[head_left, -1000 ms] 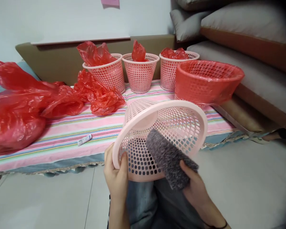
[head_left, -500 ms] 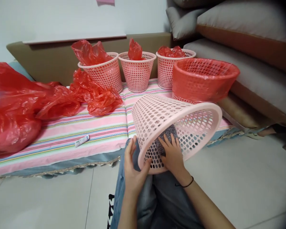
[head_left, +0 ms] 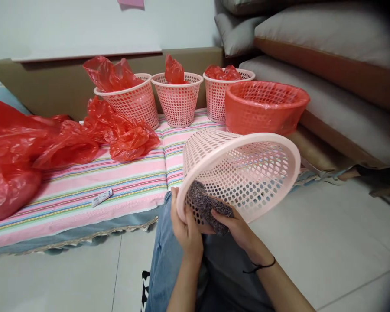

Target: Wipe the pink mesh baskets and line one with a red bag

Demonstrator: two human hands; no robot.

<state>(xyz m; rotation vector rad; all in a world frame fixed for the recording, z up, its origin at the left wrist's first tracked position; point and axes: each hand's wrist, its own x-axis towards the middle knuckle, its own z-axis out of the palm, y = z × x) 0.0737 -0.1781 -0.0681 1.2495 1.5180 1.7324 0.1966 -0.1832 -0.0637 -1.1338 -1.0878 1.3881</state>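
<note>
A pale pink perforated plastic basket (head_left: 211, 149) lies tilted on its side over my knees, its round mouth facing me and to the right. My left hand (head_left: 186, 227) grips the near-left rim, thumb inside and fingers outside. In my right hand (head_left: 238, 227) is a dark grey fuzzy cloth (head_left: 211, 206), pressed against the inner wall near the rim on the lower left. The thumb lies over the cloth; the other fingers of that hand are mostly hidden behind it.
Three pink baskets (head_left: 178, 102) with red bags inside stand along the backrest. Right of them is a basket covered in red plastic (head_left: 263, 112). Red plastic bags (head_left: 65, 141) and a small white packet (head_left: 102, 197) lie on the striped mat (head_left: 133, 182). Grey cushions (head_left: 328, 39) are stacked at right.
My right hand has moved with the cloth from deeper inside the basket to its lower left rim. My left hand has closed on the rim. The basket mouth has turned further towards me.
</note>
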